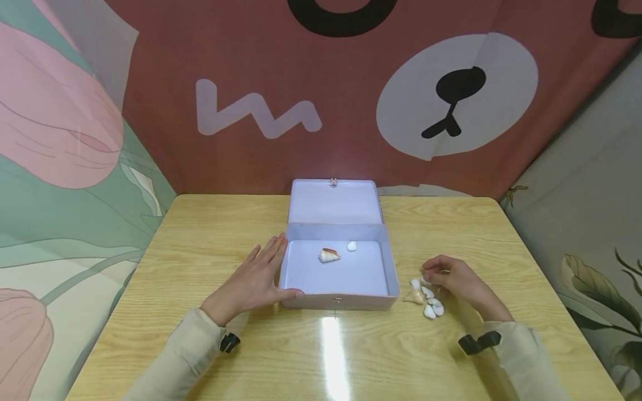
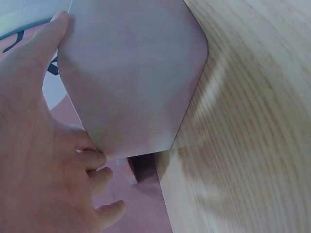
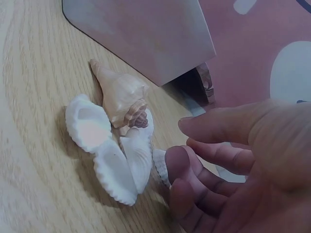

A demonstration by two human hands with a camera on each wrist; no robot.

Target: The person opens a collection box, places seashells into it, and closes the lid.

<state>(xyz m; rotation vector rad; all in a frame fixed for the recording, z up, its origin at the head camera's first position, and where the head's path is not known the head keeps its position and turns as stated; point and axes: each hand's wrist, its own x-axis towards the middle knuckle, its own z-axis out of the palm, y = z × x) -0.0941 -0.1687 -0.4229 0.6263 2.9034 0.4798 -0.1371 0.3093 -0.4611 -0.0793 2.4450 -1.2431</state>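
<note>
A pale metal box stands on the table with its lid raised at the back. Inside it lie a brown-and-white spiral shell and a small white shell. My left hand rests along the box's left side, fingers extended towards the back, thumb on the front rim. Right of the box, my right hand hovers with loosely bent fingers beside a shell pile. In the right wrist view a beige conch lies by ribbed white shells; one white shell is partly hidden behind my fingers.
The wood-grain table carries the box and the shell pile. A patterned cloth hangs directly behind its back edge, with more cloth at both sides. Dark straps sit at both wrists.
</note>
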